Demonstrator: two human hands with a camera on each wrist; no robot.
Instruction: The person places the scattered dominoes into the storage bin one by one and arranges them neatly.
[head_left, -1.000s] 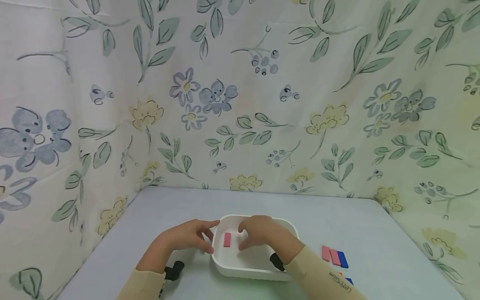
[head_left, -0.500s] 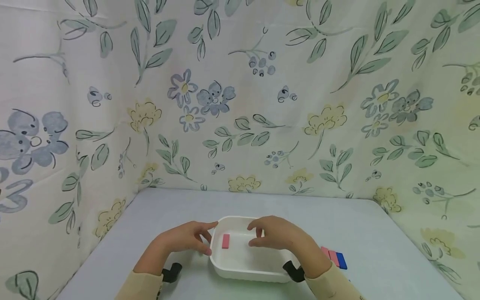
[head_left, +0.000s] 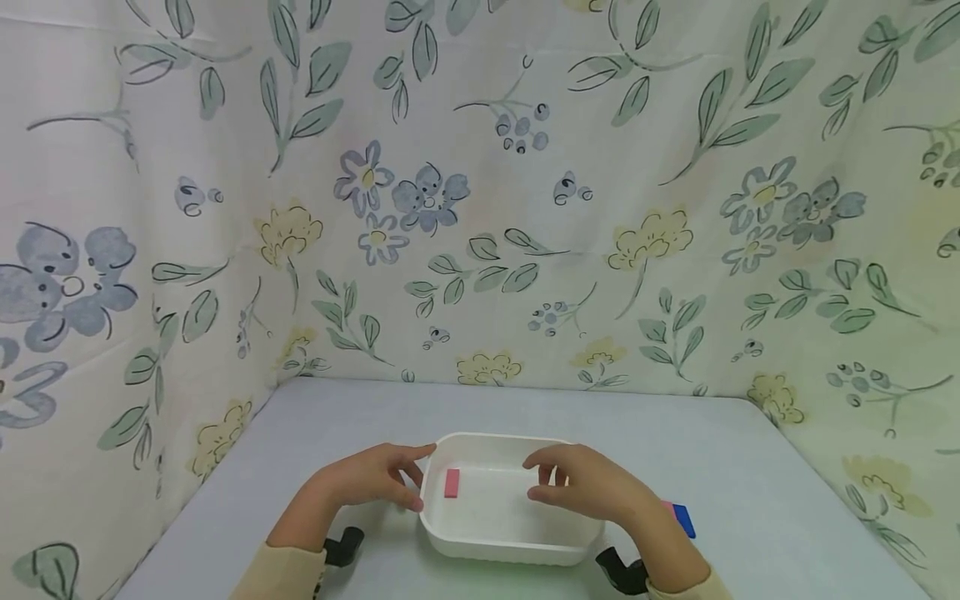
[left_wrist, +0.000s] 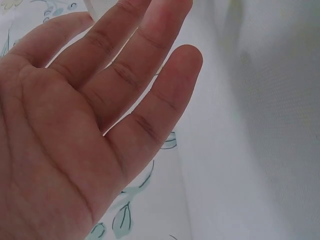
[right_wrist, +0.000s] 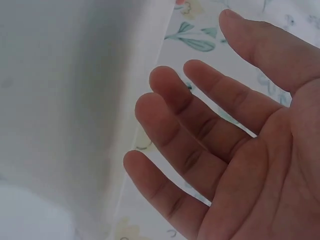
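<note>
A white rectangular tray [head_left: 517, 553] with rounded corners stands near the table's front. On its floor at the left lies a small pink block [head_left: 452, 483]. My left hand [head_left: 375, 479] touches the tray's left rim with its fingers and thumb spread. Over the tray's right side hovers my right hand [head_left: 588, 483], fingers loosely bent, nothing between them. The left wrist view shows the left hand [left_wrist: 95, 105] with its fingers extended. In the right wrist view the right hand [right_wrist: 235, 140] has a bare palm and relaxed, parted fingers.
To the right of the tray lies a blue block [head_left: 684, 521] with part of a pink block beside it, half hidden by the right arm. A pale table [head_left: 360, 408] runs back to a floral cloth [head_left: 495, 250] behind and at both sides.
My right hand has moved right, from above the tray's middle to its right side, and now covers more of the blocks there. The left hand stays at the rim.
</note>
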